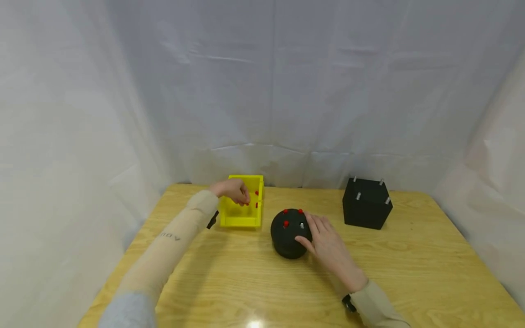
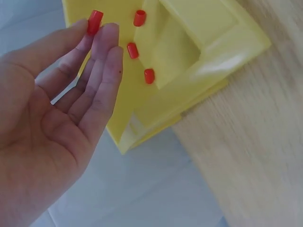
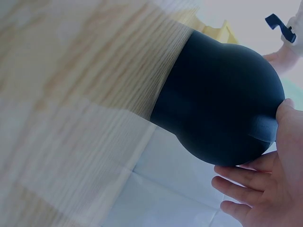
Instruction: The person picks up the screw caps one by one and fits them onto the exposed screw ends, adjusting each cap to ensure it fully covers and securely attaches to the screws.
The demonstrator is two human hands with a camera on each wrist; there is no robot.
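White sheeting hangs behind a wooden table that fills the lower half of the head view. At centre frame the left hand reaches over a yellow bin; the left wrist view shows what the head view blurs: a red cap pinched at the fingertips at upper left, the other fingers loosely straight, and three more caps lying inside the bin. Just right of the bin, the right hand rests with relaxed, spread fingers against a round black block bearing red caps on top. The right wrist view shows only the block's smooth side. A black cube with bare pegs stands at right.
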